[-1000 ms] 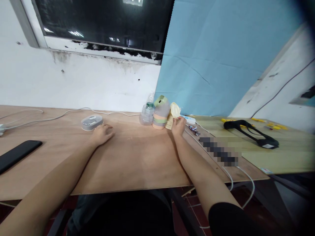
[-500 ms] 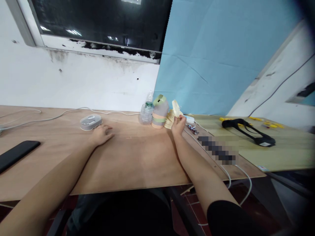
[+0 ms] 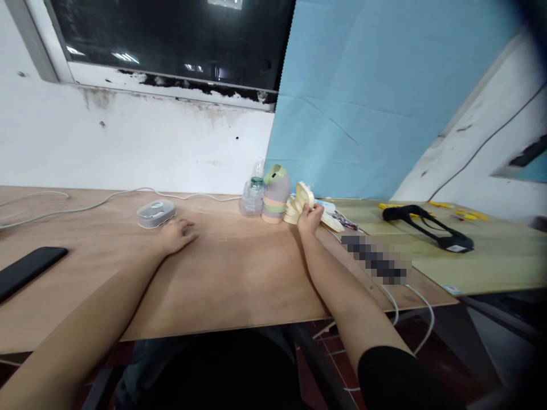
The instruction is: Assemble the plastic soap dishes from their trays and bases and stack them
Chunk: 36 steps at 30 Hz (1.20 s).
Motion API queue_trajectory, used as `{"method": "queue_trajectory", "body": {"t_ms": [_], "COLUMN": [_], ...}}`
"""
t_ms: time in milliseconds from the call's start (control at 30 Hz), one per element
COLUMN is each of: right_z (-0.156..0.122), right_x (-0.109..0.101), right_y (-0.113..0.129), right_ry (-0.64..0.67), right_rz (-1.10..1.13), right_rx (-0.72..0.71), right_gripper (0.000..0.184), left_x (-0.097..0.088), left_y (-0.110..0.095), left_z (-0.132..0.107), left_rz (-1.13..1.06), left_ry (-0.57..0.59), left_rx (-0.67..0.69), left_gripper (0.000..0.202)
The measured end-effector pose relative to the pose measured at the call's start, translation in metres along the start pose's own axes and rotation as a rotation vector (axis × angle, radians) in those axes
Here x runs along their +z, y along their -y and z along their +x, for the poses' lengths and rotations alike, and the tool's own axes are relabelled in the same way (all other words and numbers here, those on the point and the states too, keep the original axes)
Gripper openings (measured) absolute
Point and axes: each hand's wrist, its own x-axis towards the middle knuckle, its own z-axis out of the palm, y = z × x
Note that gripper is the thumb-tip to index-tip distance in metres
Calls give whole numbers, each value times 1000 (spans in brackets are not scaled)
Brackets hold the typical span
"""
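Observation:
My left hand [image 3: 175, 237] rests palm down on the plywood table [image 3: 239, 273], holding nothing, just in front of a grey-and-white plastic case [image 3: 156, 213]. My right hand [image 3: 310, 220] grips a stack of cream pleated paper liners [image 3: 294, 209] at the back edge of the table. Close to its left stands a stack of pastel cups [image 3: 276, 199], topped by a green piece. A clear plastic bottle [image 3: 253, 196] stands beyond that stack.
A black phone [image 3: 25, 280] lies at the left edge, and a white cable [image 3: 106, 199] runs along the back. To the right, a pale green board [image 3: 482, 267] holds a black strap [image 3: 427, 228] and yellow pieces. A pixelated patch hides part of the table edge.
The cream stack has tipped further over to the left under my right hand, and a pale packet now shows to the right of that hand. My left hand has barely moved.

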Motion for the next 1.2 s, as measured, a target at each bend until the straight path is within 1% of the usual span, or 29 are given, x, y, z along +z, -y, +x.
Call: {"method": "queue_trajectory", "body": {"t_ms": [233, 333, 400, 500, 533, 600, 700, 767, 800, 867, 900, 967, 1000, 1033, 1067, 1200], "right_z": [-2, -3, -4, -7, -9, -18, -45, -70, -84, -110, -122, -139, -144, -146, -146, -133], "right_x": [-1, -3, -4, -7, -8, -9, -7, -4, -2, 3, 5, 9, 11, 12, 12, 10], "right_y": [2, 7, 12, 24, 29, 41, 66, 87, 97, 115, 123, 133, 135, 135, 134, 123], "right_ry": [2, -38, -93, -160, -162, -127, -15, 105, 198, 431, 564, 815, 915, 987, 1031, 1093], "right_rz": [9, 39, 76, 146, 173, 232, 349, 475, 555, 718, 763, 784, 768, 742, 714, 562], "right_rx": [16, 15, 4, -51, -82, -159, -240, -230, -202, -85, -21, 71, 95, 108, 116, 114], "right_gripper": [23, 23, 25, 28, 30, 34, 40, 41, 40, 39, 39, 40, 41, 41, 41, 41], "left_x": [-2, -1, 0, 1, 2, 3, 4, 4, 4, 3, 2, 0, 0, -1, -1, 0], "left_y": [-3, -2, -1, 1, 1, 1, 0, -1, -3, -5, -6, -9, -10, -11, -12, -14], "left_z": [0, -1, -1, -1, 0, 0, 1, 0, 0, -2, -3, -4, -5, -6, -6, -7], "left_rz": [13, 8, -3, -15, -17, -23, -39, -67, -88, -139, -163, -198, -210, -219, -224, -211], "left_ry": [12, 13, 6, -8, -10, -6, -2, -2, -3, -14, -22, -33, -33, -30, -22, 23], "left_rx": [9, 14, 17, 29, 32, 36, 33, 30, 30, 31, 32, 32, 31, 29, 28, 45], "left_gripper": [54, 54, 55, 55, 56, 57, 62, 67, 70, 72, 72, 70, 69, 69, 68, 69]}}
